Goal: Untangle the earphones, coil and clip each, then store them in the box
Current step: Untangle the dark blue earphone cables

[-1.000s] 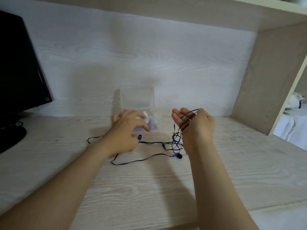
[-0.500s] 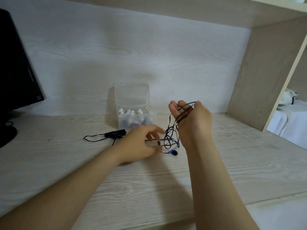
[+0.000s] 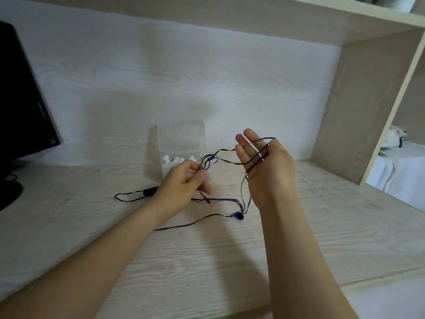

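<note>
A black earphone cable [image 3: 243, 194] with a blue earbud [image 3: 237, 215] trails over the wooden desk. My right hand [image 3: 264, 166] is raised, fingers straight, with several turns of the cable wound around it. My left hand [image 3: 184, 187] pinches a loop of the same cable just in front of the box. The inline remote [image 3: 149, 192] lies on the desk to the left of that hand. A clear plastic box [image 3: 181, 143] stands open against the back wall, holding white earphones.
A black monitor [image 3: 20, 100] and its base stand at the far left. A wooden side panel [image 3: 358, 116] walls the desk on the right, with a shelf overhead. White fabric lies beyond the panel at right.
My left hand moved from the box across to the dangling cable, took hold of a loop and lifted it up and back. The right hand stayed raised with the cable wound on it.
</note>
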A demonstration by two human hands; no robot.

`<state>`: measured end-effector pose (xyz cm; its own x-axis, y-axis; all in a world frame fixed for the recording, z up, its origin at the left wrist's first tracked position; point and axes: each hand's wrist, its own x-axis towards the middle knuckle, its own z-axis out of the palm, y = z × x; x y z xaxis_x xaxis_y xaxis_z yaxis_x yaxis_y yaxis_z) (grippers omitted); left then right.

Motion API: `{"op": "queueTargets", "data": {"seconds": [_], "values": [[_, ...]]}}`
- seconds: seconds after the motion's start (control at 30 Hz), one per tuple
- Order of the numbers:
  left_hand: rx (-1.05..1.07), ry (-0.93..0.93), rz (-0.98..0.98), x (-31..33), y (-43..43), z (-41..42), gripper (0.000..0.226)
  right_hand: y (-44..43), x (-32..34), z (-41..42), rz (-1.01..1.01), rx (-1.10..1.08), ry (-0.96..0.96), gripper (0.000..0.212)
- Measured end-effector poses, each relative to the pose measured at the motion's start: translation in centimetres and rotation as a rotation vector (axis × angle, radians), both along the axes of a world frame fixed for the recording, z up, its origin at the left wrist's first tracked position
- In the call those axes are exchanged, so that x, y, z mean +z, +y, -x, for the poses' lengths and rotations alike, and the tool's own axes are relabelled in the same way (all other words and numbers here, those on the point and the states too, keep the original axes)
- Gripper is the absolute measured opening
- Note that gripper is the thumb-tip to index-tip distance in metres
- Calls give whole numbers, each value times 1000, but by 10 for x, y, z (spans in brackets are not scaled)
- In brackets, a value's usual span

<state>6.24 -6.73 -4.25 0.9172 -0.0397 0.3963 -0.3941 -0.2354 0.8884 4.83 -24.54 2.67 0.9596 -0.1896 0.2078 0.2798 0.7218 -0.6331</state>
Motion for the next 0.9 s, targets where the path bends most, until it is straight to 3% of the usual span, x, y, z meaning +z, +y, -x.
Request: {"op": "queueTargets", "data": {"seconds": [0.13,0.23,0.37,0.5,0.57,0.63,0.8,0.9], "values": [[213,-30,44,2,14,-11,13,-5,-6,-7,63,-186,12,29],[369,-89,-51,3,29,-20,15,-11,-9,-12,-65,-265,50,22],[602,-60,-43,5,40,-22,15,-22,-19,-24,-217,-407,108,37],[776,-55,-2,6,40,-21,19,-27,-28,-26,-191,-552,225,16],[792,-27,36,5,37,-21,20,-28,-37,-31,-16,-621,320,11],[745,-12,57,6,35,-21,19,-29,-49,-39,282,-688,438,11],[444,-67,135,16,29,-12,18,-23,-43,-27,936,-604,831,51],[251,6,180,24,23,-3,22,-13,-42,-19,1231,-699,801,62]]}}
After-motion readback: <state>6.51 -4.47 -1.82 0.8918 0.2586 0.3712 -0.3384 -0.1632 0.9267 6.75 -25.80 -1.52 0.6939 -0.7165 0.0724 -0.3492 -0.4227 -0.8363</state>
